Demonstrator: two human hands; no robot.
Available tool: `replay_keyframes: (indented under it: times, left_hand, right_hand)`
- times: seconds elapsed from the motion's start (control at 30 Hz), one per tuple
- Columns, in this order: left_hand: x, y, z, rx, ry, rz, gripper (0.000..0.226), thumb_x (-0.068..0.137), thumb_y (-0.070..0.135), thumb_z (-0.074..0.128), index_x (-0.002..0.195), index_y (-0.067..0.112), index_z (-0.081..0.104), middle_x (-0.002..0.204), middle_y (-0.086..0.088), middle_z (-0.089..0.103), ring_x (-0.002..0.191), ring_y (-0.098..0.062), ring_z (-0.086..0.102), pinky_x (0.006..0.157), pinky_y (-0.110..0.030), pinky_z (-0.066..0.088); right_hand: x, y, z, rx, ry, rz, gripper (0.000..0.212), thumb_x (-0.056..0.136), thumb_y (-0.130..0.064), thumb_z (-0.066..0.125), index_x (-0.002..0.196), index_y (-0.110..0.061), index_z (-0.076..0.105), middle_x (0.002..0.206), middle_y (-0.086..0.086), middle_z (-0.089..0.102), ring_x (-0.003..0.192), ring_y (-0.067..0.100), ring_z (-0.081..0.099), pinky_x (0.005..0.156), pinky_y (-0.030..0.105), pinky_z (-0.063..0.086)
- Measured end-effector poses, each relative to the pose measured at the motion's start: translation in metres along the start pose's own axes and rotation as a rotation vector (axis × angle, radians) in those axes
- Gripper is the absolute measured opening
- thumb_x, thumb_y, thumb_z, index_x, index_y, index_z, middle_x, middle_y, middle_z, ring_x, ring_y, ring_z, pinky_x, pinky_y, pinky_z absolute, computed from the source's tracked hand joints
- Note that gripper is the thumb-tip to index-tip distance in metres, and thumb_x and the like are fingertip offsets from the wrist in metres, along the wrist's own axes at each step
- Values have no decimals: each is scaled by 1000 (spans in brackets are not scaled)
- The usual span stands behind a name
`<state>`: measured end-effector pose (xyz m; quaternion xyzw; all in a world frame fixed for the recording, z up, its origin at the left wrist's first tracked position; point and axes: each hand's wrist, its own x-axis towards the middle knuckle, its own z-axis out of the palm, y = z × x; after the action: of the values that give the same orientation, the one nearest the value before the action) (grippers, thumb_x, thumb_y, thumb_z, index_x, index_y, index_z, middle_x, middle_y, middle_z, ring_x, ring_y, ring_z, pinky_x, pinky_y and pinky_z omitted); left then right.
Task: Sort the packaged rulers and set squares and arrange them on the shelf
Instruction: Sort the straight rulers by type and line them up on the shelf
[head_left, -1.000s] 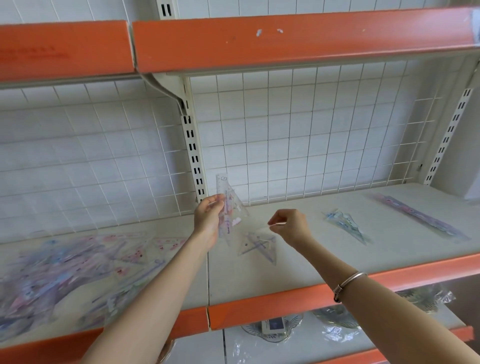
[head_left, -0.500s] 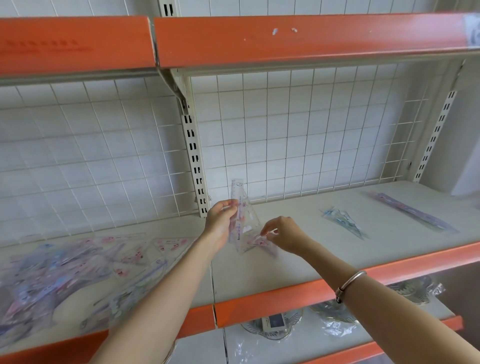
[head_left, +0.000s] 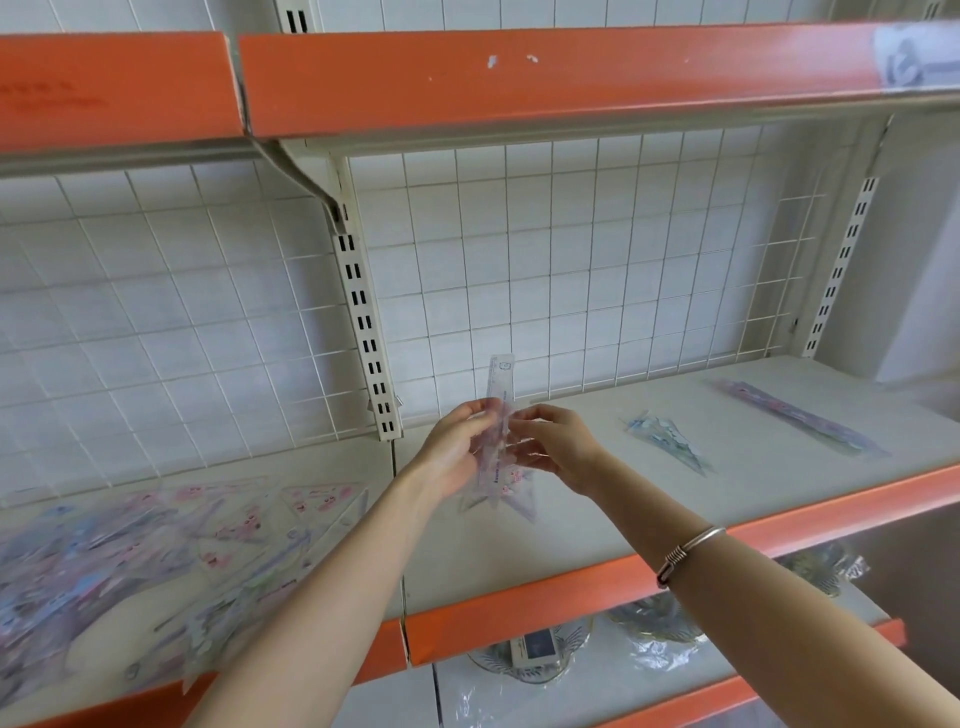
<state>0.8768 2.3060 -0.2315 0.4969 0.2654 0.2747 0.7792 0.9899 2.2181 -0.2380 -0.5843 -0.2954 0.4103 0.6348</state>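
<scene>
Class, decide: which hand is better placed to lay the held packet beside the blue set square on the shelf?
Probably right: the right hand pinches the clear pink-printed packet, and the blue triangular set square lies to its right.

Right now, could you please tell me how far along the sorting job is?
Early. Done: one set square and one ruler lie apart on the shelf, right section. In hand: left hand and right hand hold a packet. Left: the mixed pile on the left section.

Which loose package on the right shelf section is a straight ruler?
The long purple ruler farthest right; the blue package left of it is triangular.
</scene>
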Motion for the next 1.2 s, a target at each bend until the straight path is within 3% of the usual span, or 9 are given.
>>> replay_keyframes:
  times: [0.17, 0.33, 0.47, 0.6, 0.83, 0.97, 1.03, 1.1, 1.2]
  left_hand:
    - [6, -6, 20, 63, -13, 2, 11, 95, 1, 52, 97, 10, 58, 90, -6, 65, 77, -15, 61, 62, -22, 52]
    - [26, -12, 40, -10, 88, 34, 14, 95, -6, 47, 95, 4, 57, 93, -10, 63, 79, -21, 63, 76, -30, 56]
    - [40, -21, 64, -2, 150, 71, 15, 94, -10, 46, 91, 2, 56, 87, -12, 61, 71, -23, 60, 61, -25, 59]
    - [57, -31, 95, 52, 165, 106, 17, 94, -11, 46, 88, 1, 56, 83, -13, 60, 67, -23, 58, 58, -23, 58]
    - [83, -46, 136, 161, 180, 125, 13, 94, -9, 47, 93, 0, 57, 84, -13, 60, 67, -22, 59, 59, -22, 58]
    - [91, -51, 148, 181, 187, 118, 12, 94, -9, 46, 99, -2, 56, 84, -13, 60, 67, -21, 59, 60, -22, 58]
    - [94, -52, 151, 192, 196, 119, 13, 94, -9, 46, 101, -3, 56, 84, -13, 60, 67, -21, 59, 60, -22, 58]
    - [97, -53, 153, 197, 208, 121, 14, 94, -9, 46, 103, -4, 56, 84, -13, 59, 67, -21, 58, 58, -21, 58]
    - [101, -54, 154, 210, 222, 121, 15, 94, -9, 47, 102, -4, 57, 84, -13, 59, 67, -21, 58, 59, -21, 58]
  right_hand:
    - [3, -4, -26, -42, 74, 27, 11, 87, 4, 58, 84, -6, 58, 72, 10, 62, 53, 18, 61, 55, 25, 54]
    - [9, -11, -68, -71, 176, 0, 8, 89, 3, 57, 93, -3, 60, 73, 9, 63, 55, 17, 62, 55, 24, 54]
    - [14, -18, -110, -100, 248, -10, 9, 88, 3, 56, 94, -2, 62, 70, 9, 62, 52, 15, 60, 56, 24, 53]
    - [21, -24, -152, -170, 348, -31, 8, 88, 3, 56, 91, 0, 63, 67, 10, 61, 52, 17, 58, 46, 20, 50]
    - [40, -18, -211, -410, 395, 32, 12, 83, 2, 60, 76, -5, 65, 59, 6, 58, 48, 15, 58, 61, 29, 55]
    - [52, -10, -222, -573, 369, 74, 17, 83, -4, 63, 67, -10, 64, 60, 5, 58, 60, 21, 57, 70, 36, 55]
    - [55, -8, -225, -669, 345, 75, 8, 82, -6, 65, 79, -2, 70, 70, 8, 62, 67, 21, 55, 63, 30, 48]
    - [57, -7, -228, -753, 313, 82, 18, 82, -9, 67, 92, 6, 70, 80, 11, 62, 71, 20, 52, 55, 23, 39]
    - [59, -8, -231, -817, 294, 112, 29, 79, -15, 72, 96, 9, 68, 78, 9, 57, 69, 19, 49, 53, 24, 38]
